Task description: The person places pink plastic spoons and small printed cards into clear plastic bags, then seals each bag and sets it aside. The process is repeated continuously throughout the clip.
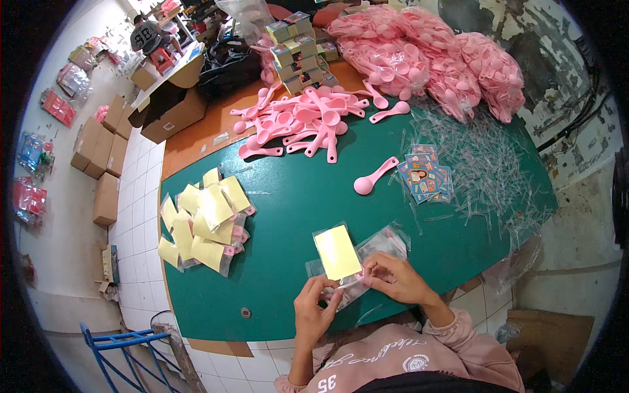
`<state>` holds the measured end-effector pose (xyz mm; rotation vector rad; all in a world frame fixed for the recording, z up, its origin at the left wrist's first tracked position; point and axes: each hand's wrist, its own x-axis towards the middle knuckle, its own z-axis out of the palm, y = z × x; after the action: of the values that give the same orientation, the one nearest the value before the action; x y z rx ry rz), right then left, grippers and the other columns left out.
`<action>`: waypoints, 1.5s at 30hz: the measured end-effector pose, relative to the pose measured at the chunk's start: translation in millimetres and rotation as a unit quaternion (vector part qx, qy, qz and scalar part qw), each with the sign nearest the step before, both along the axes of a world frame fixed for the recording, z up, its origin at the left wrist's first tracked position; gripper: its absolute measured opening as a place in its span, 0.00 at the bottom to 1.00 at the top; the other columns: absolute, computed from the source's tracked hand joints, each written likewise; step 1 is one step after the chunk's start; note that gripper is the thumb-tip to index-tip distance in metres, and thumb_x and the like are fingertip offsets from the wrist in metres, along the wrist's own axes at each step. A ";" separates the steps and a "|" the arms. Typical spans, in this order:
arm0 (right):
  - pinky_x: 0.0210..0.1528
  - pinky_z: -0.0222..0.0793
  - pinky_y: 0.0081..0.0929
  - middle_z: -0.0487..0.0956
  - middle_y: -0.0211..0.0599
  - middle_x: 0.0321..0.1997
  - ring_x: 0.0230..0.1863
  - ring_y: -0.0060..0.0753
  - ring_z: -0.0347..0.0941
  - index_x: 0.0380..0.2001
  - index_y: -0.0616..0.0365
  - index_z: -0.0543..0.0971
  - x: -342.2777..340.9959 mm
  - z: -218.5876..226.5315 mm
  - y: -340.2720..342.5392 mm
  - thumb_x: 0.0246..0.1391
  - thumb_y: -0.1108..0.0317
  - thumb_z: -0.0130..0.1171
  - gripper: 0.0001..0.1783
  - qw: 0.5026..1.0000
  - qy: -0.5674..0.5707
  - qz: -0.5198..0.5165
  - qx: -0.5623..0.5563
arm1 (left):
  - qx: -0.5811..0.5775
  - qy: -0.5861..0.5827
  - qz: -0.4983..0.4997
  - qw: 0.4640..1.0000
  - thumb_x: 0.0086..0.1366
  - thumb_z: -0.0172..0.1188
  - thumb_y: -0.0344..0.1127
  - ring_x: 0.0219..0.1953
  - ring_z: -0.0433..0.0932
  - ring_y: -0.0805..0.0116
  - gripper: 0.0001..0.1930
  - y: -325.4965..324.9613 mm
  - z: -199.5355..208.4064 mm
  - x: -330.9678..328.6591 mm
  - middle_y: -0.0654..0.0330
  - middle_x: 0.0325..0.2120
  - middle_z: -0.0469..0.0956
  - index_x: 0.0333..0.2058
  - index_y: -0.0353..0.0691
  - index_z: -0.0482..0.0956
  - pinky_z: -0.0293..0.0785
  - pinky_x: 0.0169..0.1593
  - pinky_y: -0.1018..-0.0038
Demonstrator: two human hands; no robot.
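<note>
Near the table's front edge, both my hands pinch the open end of a clear plastic bag with a pale yellow card (337,252) in it. My left hand (316,306) grips its lower left corner, thumb against fingers. My right hand (396,278) pinches the lower right, where a bit of pink shows at the fingertips; most of that pink piece is hidden. Under and beside my right hand lie more flat clear bags (386,244). Beyond them, a single pink scoop spoon (375,175) rests next to a small pile of printed blue cards (426,175).
On the left of the green table (275,196) lie several packed bags with yellow cards (208,219). Loose pink spoons (308,121) are heaped at the back, below stacked card bundles (300,56). Bulging bags of spoons (426,56) and clear plastic strips (485,170) fill the right.
</note>
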<state>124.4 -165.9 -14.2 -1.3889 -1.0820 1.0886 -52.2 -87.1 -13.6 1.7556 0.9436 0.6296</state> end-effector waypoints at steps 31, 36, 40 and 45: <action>0.43 0.65 0.36 0.71 0.43 0.38 0.42 0.45 0.68 0.39 0.60 0.73 81.0 -2.2 75.8 0.46 0.72 0.52 0.14 0.859 -0.504 -0.070 0.055 | 0.049 -0.018 0.152 0.987 0.57 0.54 0.26 0.36 0.73 0.73 0.20 107.9 27.1 -43.4 0.56 0.46 0.71 0.50 0.38 0.69 0.71 0.31 0.79; 0.43 0.62 0.38 0.72 0.36 0.37 0.42 0.41 0.67 0.36 0.57 0.74 149.2 -14.9 99.3 0.47 0.71 0.51 0.11 0.790 -0.600 -0.076 0.104 | 0.421 0.199 0.219 0.857 0.58 0.53 0.31 0.39 0.73 0.60 0.16 146.7 14.2 -50.7 0.51 0.40 0.73 0.46 0.37 0.72 0.70 0.40 0.69; 0.42 0.61 0.38 0.73 0.32 0.33 0.40 0.38 0.67 0.34 0.55 0.76 141.5 -1.5 90.2 0.48 0.70 0.52 0.09 0.765 -0.641 -0.033 0.051 | 0.235 0.072 -0.053 0.968 0.55 0.57 0.33 0.38 0.72 0.53 0.10 90.0 19.1 30.6 0.52 0.36 0.70 0.35 0.35 0.72 0.68 0.43 0.65; 0.40 0.62 0.35 0.74 0.35 0.31 0.36 0.42 0.68 0.33 0.55 0.77 123.2 22.6 71.5 0.49 0.67 0.52 0.08 0.812 -0.566 -0.087 0.110 | 0.226 0.101 -0.159 0.956 0.52 0.58 0.29 0.35 0.72 0.53 0.11 41.0 -11.4 80.1 0.52 0.32 0.70 0.35 0.36 0.70 0.70 0.38 0.65</action>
<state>247.7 -94.4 8.4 -1.9126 -1.7684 -0.1432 27.9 -46.1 -25.0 2.3578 0.6565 0.4835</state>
